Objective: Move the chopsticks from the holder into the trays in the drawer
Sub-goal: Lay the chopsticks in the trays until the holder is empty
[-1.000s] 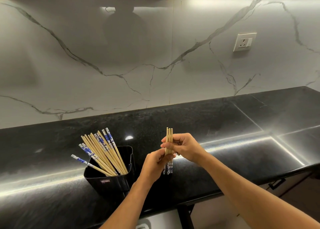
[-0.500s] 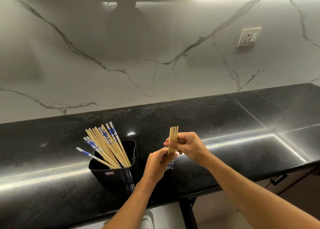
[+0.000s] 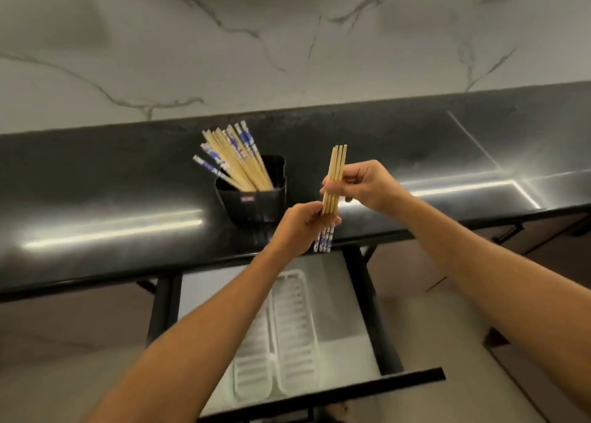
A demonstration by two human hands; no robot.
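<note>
Over counter [image 3: 96,179], chopsticks [image 3: 334,179] in both hands [image 3: 300,227]

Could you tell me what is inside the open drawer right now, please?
The drawer holds two white slotted trays side by side, with no chopsticks visible in them. The left arm covers part of the left tray.

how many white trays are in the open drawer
2, side by side in the drawer: the left tray is partly hidden by the left forearm, and the right tray is beside it. More may be hidden.

Head view looks steeply down, close over the counter [image 3: 96,179]; drawer [image 3: 358,336] below.
</note>
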